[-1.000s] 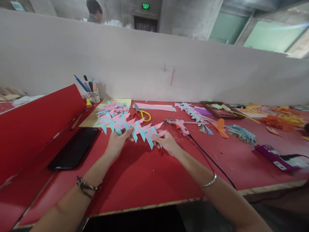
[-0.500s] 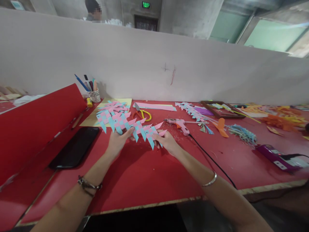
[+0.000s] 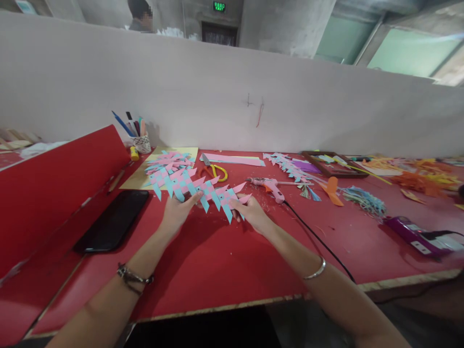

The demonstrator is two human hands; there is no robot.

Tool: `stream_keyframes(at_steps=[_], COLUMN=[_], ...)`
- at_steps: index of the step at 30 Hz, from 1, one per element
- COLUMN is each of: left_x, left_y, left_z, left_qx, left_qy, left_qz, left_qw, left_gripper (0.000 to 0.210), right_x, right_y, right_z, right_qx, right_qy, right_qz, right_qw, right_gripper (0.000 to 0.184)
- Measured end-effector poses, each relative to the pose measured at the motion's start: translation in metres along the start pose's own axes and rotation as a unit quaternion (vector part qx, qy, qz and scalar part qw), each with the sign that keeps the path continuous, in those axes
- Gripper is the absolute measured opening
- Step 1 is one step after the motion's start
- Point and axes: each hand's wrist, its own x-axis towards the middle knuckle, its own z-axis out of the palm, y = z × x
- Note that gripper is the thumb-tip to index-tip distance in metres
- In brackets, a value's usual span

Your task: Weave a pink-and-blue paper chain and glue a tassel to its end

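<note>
A chain of woven pink and blue paper fish (image 3: 209, 193) is held up above the red table (image 3: 217, 275). My left hand (image 3: 179, 209) pinches its middle from below, thumb on top. At its right end, my right hand (image 3: 250, 211) is closed on the last fish. The fingers under the paper are partly hidden. Behind the chain lie more pink and blue paper pieces (image 3: 170, 159) on a yellow sheet (image 3: 136, 180). Scissors with yellow and red handles (image 3: 220, 173) rest just beyond my hands.
A pink glue gun (image 3: 270, 186) with a black cord lies to the right. A black phone (image 3: 112, 222) is at the left, by a red board (image 3: 61, 188). Farther right are another paper chain (image 3: 284, 164), a wooden frame (image 3: 335, 166) and a purple power strip (image 3: 413, 235).
The paper fish chain has shifted very slightly in my hands. Both hands keep nearly the same place and grip.
</note>
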Motion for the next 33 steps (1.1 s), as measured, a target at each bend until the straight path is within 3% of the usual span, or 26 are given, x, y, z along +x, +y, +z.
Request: stream_keyframes(at_steps=[10, 18, 23, 28, 33], left_x=[-0.001, 0.0, 0.001, 0.003, 0.004], left_y=[0.006, 0.005, -0.002, -0.006, -0.002], left_z=[0.002, 0.001, 0.0, 0.0, -0.001], left_qx=[0.009, 0.01, 0.016, -0.008, -0.003], left_qy=[0.026, 0.007, 0.005, 0.031, 0.037], left_qz=[-0.023, -0.013, 0.001, 0.005, 0.003], left_qw=[0.999, 1.0, 1.0, 0.999, 0.999], left_gripper=[0.016, 0.018, 0.02, 0.02, 0.02], right_x=[0.0, 0.001, 0.0, 0.002, 0.001], right_y=[0.001, 0.003, 0.0, 0.0, -0.002], right_z=[0.002, 0.001, 0.002, -0.001, -0.002], right_qx=[0.002, 0.011, 0.017, 0.058, 0.042], right_qy=[-0.003, -0.008, -0.011, -0.025, -0.001], right_qz=[0.001, 0.003, 0.002, 0.014, 0.028], right_qw=[1.0, 1.0, 1.0, 0.998, 0.999], right_gripper=[0.02, 0.02, 0.025, 0.041, 0.038])
